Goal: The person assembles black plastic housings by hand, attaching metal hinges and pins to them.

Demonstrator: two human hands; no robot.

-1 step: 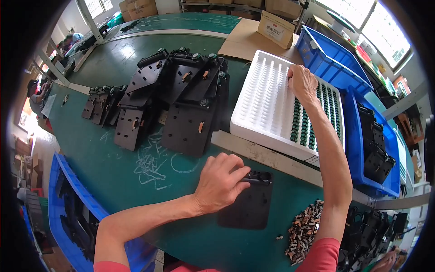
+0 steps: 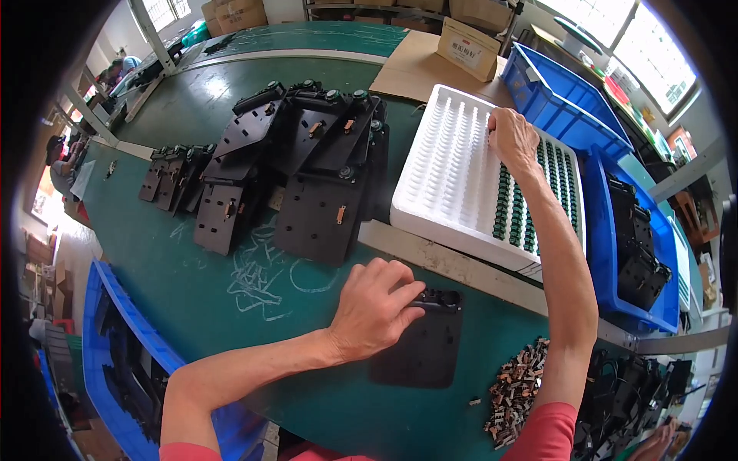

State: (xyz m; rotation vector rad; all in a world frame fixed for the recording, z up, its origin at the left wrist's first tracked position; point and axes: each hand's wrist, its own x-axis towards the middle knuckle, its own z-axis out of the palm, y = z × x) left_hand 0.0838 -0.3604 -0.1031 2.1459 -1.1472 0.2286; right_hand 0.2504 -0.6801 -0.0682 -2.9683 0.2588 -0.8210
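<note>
Over at the white foam tray [image 2: 453, 236], the right hand [image 2: 513, 142] has its fingers bunched together among the white bumps [image 2: 443, 157], tips hidden, so can't tell if they've pinched anything. On the near side of the tray, the left hand [image 2: 375, 309] has thumb and forefinger slightly apart at the knobbly edge of a flat black plate [image 2: 423, 355], grip unclear. Looks like a picking step with the plate steadied; next move probably calls for a neat pinch and straight lift. Materials-wise, tray's matte white with dark green round parts [image 2: 501, 206] in tight rows, smooth black panels [image 2: 311, 223] heaped left of it, coppery bits [image 2: 515, 393] jumbled on its near side
</note>
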